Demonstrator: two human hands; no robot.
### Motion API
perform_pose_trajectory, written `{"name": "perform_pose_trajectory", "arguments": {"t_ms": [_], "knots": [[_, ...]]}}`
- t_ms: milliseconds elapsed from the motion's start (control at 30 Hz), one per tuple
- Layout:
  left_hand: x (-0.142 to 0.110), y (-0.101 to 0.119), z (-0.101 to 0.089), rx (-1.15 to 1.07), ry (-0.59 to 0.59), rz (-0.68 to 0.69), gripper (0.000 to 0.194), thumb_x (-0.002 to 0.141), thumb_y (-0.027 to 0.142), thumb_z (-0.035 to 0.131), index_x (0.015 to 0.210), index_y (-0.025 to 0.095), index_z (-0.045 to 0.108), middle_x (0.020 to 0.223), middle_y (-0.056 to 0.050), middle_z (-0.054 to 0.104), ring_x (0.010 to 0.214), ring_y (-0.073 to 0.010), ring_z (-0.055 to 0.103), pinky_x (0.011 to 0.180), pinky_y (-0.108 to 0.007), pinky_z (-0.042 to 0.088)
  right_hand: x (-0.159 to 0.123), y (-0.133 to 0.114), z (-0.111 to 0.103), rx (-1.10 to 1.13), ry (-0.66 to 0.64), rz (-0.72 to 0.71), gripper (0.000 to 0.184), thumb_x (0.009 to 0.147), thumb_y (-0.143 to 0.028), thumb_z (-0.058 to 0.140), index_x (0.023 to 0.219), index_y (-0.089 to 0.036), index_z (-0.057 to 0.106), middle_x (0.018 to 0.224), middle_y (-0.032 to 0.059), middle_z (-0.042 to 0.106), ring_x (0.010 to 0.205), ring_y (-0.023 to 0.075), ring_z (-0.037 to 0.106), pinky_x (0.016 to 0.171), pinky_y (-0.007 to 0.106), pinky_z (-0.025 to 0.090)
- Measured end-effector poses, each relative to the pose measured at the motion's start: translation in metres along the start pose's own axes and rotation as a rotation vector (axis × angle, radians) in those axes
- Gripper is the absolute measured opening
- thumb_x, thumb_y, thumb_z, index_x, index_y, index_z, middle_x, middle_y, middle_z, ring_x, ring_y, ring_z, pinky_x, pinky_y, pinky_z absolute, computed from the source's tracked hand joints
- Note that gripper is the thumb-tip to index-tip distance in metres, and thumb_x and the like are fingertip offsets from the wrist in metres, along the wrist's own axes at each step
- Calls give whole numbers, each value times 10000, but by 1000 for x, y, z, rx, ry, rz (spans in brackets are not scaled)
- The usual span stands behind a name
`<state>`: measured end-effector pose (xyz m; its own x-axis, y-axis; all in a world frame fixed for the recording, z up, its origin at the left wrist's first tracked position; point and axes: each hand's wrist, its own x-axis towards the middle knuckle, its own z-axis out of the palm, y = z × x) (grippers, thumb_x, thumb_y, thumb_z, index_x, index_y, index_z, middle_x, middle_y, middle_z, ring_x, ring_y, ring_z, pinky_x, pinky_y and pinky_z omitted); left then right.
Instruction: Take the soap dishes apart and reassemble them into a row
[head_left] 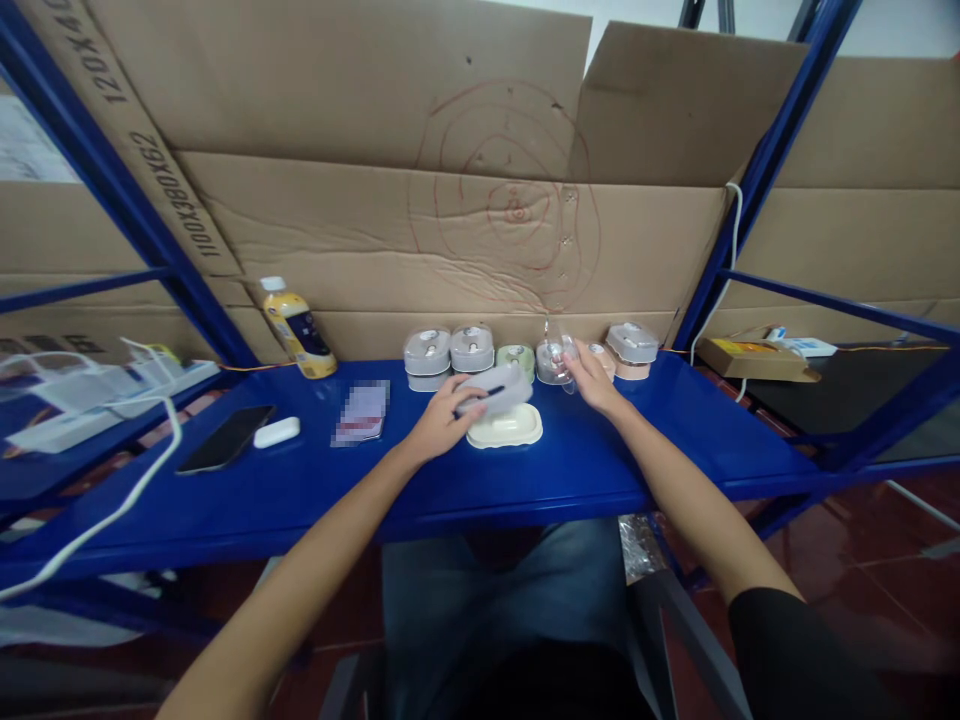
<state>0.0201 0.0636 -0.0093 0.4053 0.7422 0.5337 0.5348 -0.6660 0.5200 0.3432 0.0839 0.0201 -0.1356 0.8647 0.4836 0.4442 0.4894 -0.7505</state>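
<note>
- Your left hand (441, 420) holds a translucent grey lid (504, 388) just above the cream dish (505, 430); its fingers are closed on the lid's near end, thumb on one side, probably to leave the rest free.
- Your right hand (592, 380) is beyond the cream dish, to its right; its fingers are nearly together and seem to pinch a clear plastic piece (568, 372) by its edge, perhaps to keep it steady.
- The cream dish sits on the blue tabletop (420, 490) directly in front of you, likely so that both hands reach it easily.
- Behind the cream dish stands a row of small lidded containers (472, 348), seemingly set back to leave working room.
- The bottle (300, 330), phone (227, 440) and white case (277, 432) lie or stand well to the left of the cream dish, apparently out of your hands' way.
- The lid hides the cream dish's far edge, and your left palm can't be seen.
- Blur and transparency make your right fingertips' exact contact hard to tell; the green container (517, 357) behind the cream dish is partly covered.
</note>
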Motion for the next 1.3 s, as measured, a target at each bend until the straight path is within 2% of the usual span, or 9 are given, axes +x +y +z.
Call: {"name": "perform_pose_trajectory", "arguments": {"t_ms": [100,167,233,333,467,600,867,1067,1300], "knots": [[-6,10,3,39,-210,37,454,931,579,640,1247,262,718,1494,-105,487,1401,-342,519,1230,-500,379,-1,0,4,-41,5,-39,700,960,-679,519,1493,-226,489,1314,134,687,1112,304,699,1009,503,560],[-8,13,7,38,-247,36,524,908,586,681,1324,267,666,1506,-112,485,1409,-349,516,1227,-510,386,-3,-2,8,-86,-14,-114,781,897,-665,644,1505,-198,493,1392,156,648,1235,328,645,1081,524,512],[-8,14,11,25,-217,16,671,863,594,738,1419,256,571,1499,-130,509,1406,-361,521,1207,-524,409,-6,-7,13,-125,-100,-227,850,826,-635,757,1514,-206,504,1464,157,601,1335,338,582,1151,532,451],[-6,13,14,-35,-145,-58,987,734,591,860,1524,231,390,1483,-167,543,1396,-393,531,1163,-556,444,-11,-18,26,-170,-302,-364,883,769,-613,835,1513,-247,533,1437,141,603,1319,328,586,1156,530,441],[-4,11,17,-138,-110,-130,1188,628,577,924,1555,214,277,1425,-186,590,1308,-396,609,1093,-552,500,-15,-28,46,-233,-444,-378,938,724,-609,882,1520,-247,543,1342,138,607,1228,323,631,1099,510,489],[-3,5,19,-183,-127,-154,1221,608,587,926,1560,210,259,1399,-179,626,1277,-399,638,1077,-554,510,-14,-25,59,-286,-481,-347,980,703,-647,883,1542,-289,523,1333,122,594,1209,327,642,1072,501,511],[-3,1,20,-162,-182,-172,1218,614,595,913,1559,198,255,1444,-186,606,1307,-401,623,1096,-544,499,-17,-33,59,-434,-509,-318,954,762,-718,799,1569,-315,487,1367,129,579,1213,336,636,1024,483,541],[-3,-5,19,-176,-198,-176,1207,608,599,923,1549,197,283,1449,-189,595,1303,-398,619,1090,-541,502,-21,-40,61,-577,-489,-371,904,816,-752,720,1576,-327,480,1310,130,601,1148,338,650,978,468,554],[-1,-14,20,-225,-207,-147,1149,588,566,945,1504,163,378,1405,-182,624,1302,-399,613,1102,-539,496,-19,-47,64,-640,-502,-396,886,815,-754,720,1563,-332,502,1228,127,635,1056,318,669,937,449,556]]}}
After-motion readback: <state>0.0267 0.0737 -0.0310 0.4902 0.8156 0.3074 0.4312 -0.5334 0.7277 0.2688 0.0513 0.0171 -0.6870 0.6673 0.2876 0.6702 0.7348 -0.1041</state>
